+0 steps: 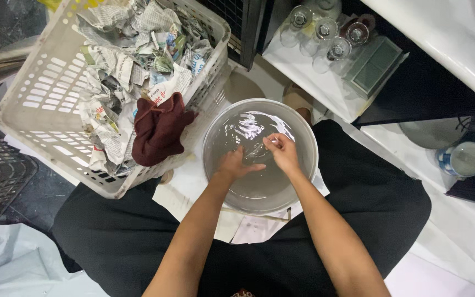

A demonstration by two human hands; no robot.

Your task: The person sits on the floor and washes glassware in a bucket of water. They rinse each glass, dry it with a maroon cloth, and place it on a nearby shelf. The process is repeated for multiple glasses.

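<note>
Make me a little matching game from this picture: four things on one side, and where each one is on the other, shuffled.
Things:
1. Dark red cloth
2. Clear glasses
3. Both hands
4. Blue and white cup

Places:
A. Far right, on the floor
B. In the white basket, on crumpled newspaper
C. In the water of the grey basin
D. Grouped at the top, beside a green box

Pairs: 1-B, 2-D, 3-C, 4-A

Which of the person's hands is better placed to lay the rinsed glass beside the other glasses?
Probably the right hand: it grips the clear glass in the round grey water basin, nearer the upturned glasses; left hand only steadies.
</note>
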